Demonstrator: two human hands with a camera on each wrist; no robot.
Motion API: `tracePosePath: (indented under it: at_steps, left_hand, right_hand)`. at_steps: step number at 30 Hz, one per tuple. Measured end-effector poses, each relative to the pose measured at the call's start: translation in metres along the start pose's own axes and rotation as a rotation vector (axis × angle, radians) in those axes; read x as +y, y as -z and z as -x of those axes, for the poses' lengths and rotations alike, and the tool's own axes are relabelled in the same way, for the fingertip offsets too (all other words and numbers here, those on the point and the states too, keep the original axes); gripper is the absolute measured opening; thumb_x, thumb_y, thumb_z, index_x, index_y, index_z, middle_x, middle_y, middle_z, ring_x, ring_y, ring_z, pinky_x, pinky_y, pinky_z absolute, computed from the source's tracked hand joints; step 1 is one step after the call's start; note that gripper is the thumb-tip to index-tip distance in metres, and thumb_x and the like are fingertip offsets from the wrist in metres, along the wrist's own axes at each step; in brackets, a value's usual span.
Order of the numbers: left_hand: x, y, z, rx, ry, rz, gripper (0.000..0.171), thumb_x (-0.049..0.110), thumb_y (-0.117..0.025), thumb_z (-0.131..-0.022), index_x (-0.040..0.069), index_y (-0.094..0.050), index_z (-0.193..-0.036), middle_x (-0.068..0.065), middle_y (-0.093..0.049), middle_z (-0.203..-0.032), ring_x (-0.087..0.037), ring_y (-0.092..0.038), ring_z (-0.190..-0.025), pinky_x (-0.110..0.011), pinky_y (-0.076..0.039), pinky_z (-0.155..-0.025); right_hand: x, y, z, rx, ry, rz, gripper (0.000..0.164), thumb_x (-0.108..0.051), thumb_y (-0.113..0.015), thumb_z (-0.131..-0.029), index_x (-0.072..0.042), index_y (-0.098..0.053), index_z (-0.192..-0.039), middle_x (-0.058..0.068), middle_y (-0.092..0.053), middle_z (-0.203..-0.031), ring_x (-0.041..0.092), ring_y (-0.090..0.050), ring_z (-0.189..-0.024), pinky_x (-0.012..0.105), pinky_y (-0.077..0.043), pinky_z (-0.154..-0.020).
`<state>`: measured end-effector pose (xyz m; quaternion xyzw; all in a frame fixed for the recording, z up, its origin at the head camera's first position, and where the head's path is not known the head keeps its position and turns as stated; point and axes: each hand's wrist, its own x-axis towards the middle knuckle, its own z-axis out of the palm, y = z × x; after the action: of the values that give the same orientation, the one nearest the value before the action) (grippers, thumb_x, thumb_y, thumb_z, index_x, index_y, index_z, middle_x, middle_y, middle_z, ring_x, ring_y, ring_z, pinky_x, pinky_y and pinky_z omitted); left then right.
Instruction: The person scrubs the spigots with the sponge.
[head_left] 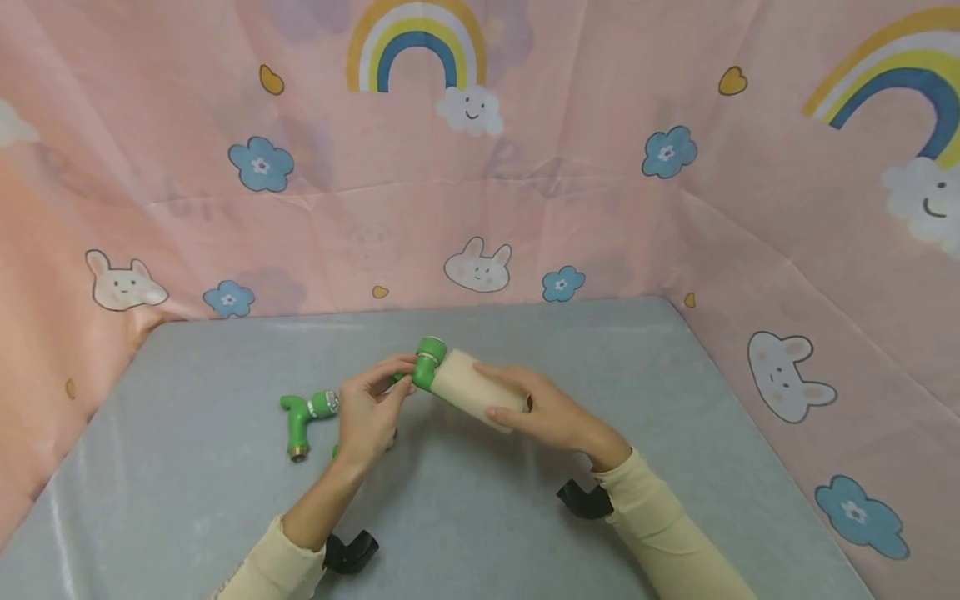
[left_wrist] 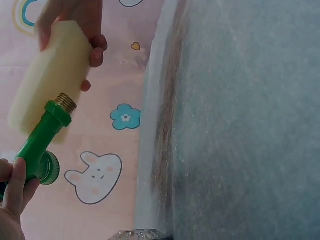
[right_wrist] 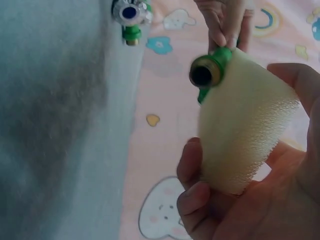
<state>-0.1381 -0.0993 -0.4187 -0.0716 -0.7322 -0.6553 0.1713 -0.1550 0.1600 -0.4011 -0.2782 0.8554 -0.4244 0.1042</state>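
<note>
My left hand (head_left: 367,417) pinches a green faucet (head_left: 426,371) by one end, above the table. In the left wrist view the faucet's brass threaded end (left_wrist: 66,102) points up toward the sponge. My right hand (head_left: 551,408) grips a cream-coloured sponge (head_left: 476,387), fingers on one side and thumb on the other. The sponge lies against the faucet's side, overlapping it in the head view. From the right wrist, the faucet's dark round opening (right_wrist: 202,75) shows beside the sponge's edge.
A second green faucet (head_left: 298,425) with a brass end lies on the grey table (head_left: 480,533), left of my left hand. Another green part (head_left: 336,451) shows partly behind my left wrist. Black curved pieces (head_left: 352,552) sit beside both wrists. A pink patterned cloth (head_left: 585,217) stands behind the table.
</note>
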Motion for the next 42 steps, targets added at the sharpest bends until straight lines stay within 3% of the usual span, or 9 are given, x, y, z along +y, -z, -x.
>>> tracePosePath:
  at_steps: [5,9,16,34,42]
  left_hand:
    - [0.0,0.001,-0.004,-0.006,0.01,-0.009,0.019,-0.015,-0.065,-0.089,-0.013,-0.07,-0.107,-0.023,-0.069,-0.124,-0.036,-0.069,-0.117,-0.023,-0.061,-0.081]
    - [-0.002,0.001,-0.006,-0.007,0.032,-0.036,0.023,-0.014,-0.065,-0.089,-0.012,-0.07,-0.111,-0.023,-0.069,-0.126,-0.036,-0.069,-0.117,-0.021,-0.06,-0.082]
    - [-0.012,-0.001,-0.008,-0.008,0.082,-0.1,0.026,-0.015,-0.069,-0.085,-0.009,-0.072,-0.11,-0.024,-0.07,-0.122,-0.038,-0.073,-0.105,-0.019,-0.061,-0.076]
    - [-0.026,-0.009,0.0,-0.086,0.202,-0.204,0.02,-0.012,-0.073,-0.082,-0.006,-0.075,-0.102,-0.024,-0.07,-0.121,-0.038,-0.073,-0.105,-0.019,-0.061,-0.072]
    - [-0.036,-0.012,0.004,-0.162,0.246,-0.147,0.017,-0.02,-0.067,-0.081,-0.012,-0.074,-0.094,-0.028,-0.069,-0.117,-0.041,-0.072,-0.105,-0.022,-0.062,-0.071]
  right_hand:
    - [0.003,0.015,0.004,-0.021,-0.057,0.044,0.06,-0.033,-0.067,-0.097,-0.024,-0.047,-0.153,0.011,-0.053,-0.149,0.026,-0.052,-0.114,0.039,-0.046,-0.091]
    - [0.01,0.029,0.007,0.009,-0.074,0.072,0.059,-0.03,-0.068,-0.097,-0.02,-0.048,-0.152,0.013,-0.052,-0.151,0.027,-0.053,-0.113,0.039,-0.046,-0.09]
    - [0.013,0.041,0.01,0.043,-0.091,0.087,0.059,-0.028,-0.068,-0.097,-0.018,-0.048,-0.152,0.019,-0.055,-0.143,0.027,-0.053,-0.109,0.036,-0.045,-0.086]
    - [0.017,0.034,0.006,0.041,-0.103,0.111,0.062,-0.029,-0.068,-0.097,-0.019,-0.045,-0.154,0.018,-0.055,-0.142,0.028,-0.052,-0.111,0.038,-0.044,-0.089]
    - [0.019,0.032,0.007,0.022,-0.11,0.127,0.061,-0.031,-0.067,-0.097,-0.02,-0.046,-0.153,0.019,-0.055,-0.141,0.028,-0.052,-0.11,0.039,-0.044,-0.089]
